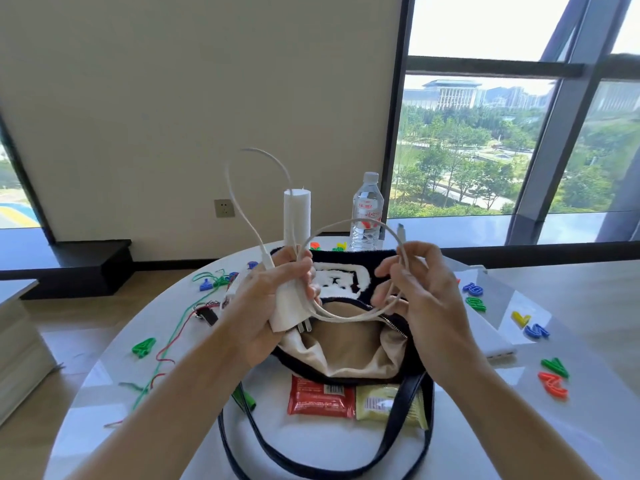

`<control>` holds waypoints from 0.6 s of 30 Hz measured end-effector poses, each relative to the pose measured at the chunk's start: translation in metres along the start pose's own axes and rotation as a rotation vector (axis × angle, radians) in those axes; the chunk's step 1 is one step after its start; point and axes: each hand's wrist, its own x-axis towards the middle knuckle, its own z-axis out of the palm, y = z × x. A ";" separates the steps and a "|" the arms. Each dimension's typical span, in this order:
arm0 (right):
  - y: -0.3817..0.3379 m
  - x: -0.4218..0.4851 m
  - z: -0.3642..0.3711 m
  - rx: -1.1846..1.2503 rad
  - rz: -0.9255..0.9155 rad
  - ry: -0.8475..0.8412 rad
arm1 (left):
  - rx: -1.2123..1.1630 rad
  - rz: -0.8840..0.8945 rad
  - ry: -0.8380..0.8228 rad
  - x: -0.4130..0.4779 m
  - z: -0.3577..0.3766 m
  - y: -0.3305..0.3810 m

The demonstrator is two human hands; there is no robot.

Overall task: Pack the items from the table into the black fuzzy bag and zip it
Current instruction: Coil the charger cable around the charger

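Hovering directly above the open mouth of the black fuzzy bag (349, 256) at mid-worktop (519, 427), the left hand (263, 306) grips the white charger block (289, 306), prongs down, while the right hand (426, 299) pinches its looped white cable (356, 221).

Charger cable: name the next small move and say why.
Probably lower the looped cable and charger into the bag: its mouth lies unzipped directly below, the left hand grips the charger, the right hand pinches the loops.
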 end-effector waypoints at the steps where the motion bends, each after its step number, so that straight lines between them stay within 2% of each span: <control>1: 0.001 0.000 0.002 0.008 -0.022 0.054 | 0.046 -0.053 -0.046 -0.002 -0.001 0.000; 5: 0.002 -0.005 0.014 0.169 -0.038 0.140 | 0.242 -0.220 -0.250 -0.011 0.008 -0.010; 8: 0.005 -0.007 0.024 0.239 -0.057 0.156 | 0.254 -0.265 -0.368 -0.014 0.023 -0.021; 12: 0.005 -0.007 0.024 0.096 -0.167 0.257 | 0.283 -0.281 -0.373 -0.015 0.027 -0.021; 18: 0.006 -0.012 0.031 -0.121 -0.300 0.192 | 0.382 -0.322 -0.453 -0.019 0.033 -0.018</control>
